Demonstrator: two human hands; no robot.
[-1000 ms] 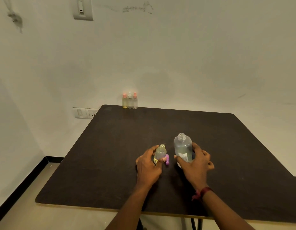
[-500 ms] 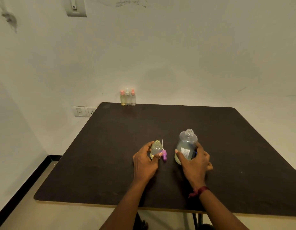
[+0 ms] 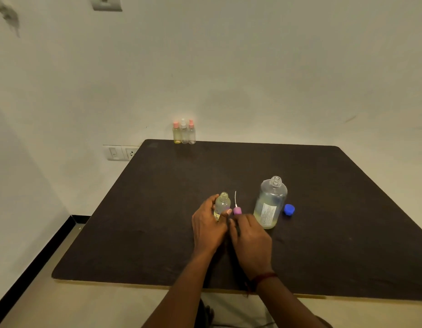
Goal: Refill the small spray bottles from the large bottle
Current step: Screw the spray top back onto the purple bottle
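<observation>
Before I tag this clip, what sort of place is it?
Probably a plain indoor room, maybe in a home or office: a dark table stands by a bare painted wall, with a switch-and-socket plate low on that wall.

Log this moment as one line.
left grip: holds small clear plastic bottle, uncapped | right grip: at purple spray head, hold unclear | large clear plastic bottle: upright, open | round blue cap: on dark table

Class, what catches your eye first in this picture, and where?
Mid-table, the left hand holds a small open bottle, with the right hand at the purple spray head. Right of them stands the large uncapped bottle, blue cap alongside. Three spray bottles line the far edge.
</observation>
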